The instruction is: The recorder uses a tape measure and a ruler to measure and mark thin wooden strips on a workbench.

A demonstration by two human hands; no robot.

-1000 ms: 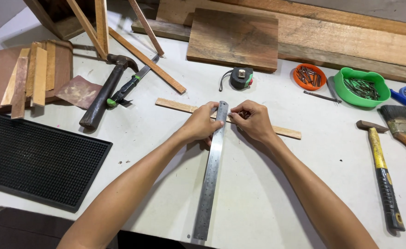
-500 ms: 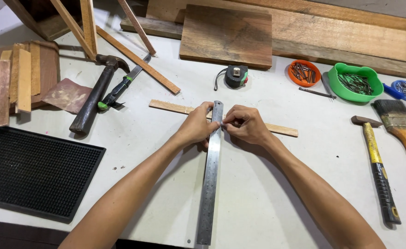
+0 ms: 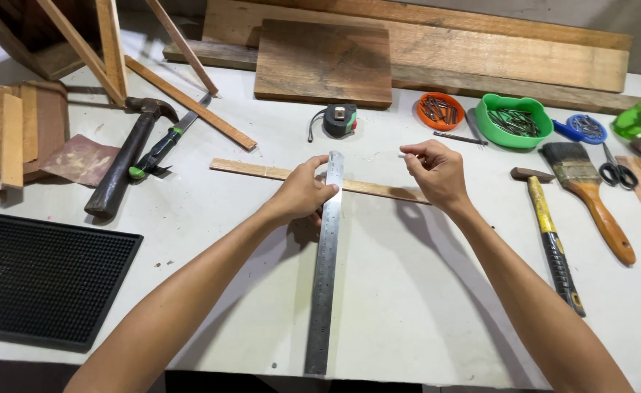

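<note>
A long steel ruler [image 3: 325, 276] lies lengthwise toward me, its far end crossing a thin wooden strip [image 3: 255, 169] that lies flat on the white table [image 3: 422, 306]. My left hand [image 3: 302, 193] grips the ruler's far end where it crosses the strip, thumb on top. My right hand [image 3: 437, 171] hovers just right of the ruler, above the strip, with its fingers pinched on a small pale object too small to identify.
Behind the strip sit a tape measure [image 3: 339, 120], an orange dish [image 3: 440, 110] and a green bowl [image 3: 513, 124] of fasteners. A yellow-handled hammer [image 3: 550, 233], paintbrush [image 3: 590, 196] and scissors [image 3: 611, 171] lie right. A black hammer [image 3: 120, 171], black mat [image 3: 40, 280] and planks [image 3: 324, 62] are left and back.
My right hand has lifted off the ruler and moved right, away from it, still pinched. My left hand stays on the ruler.
</note>
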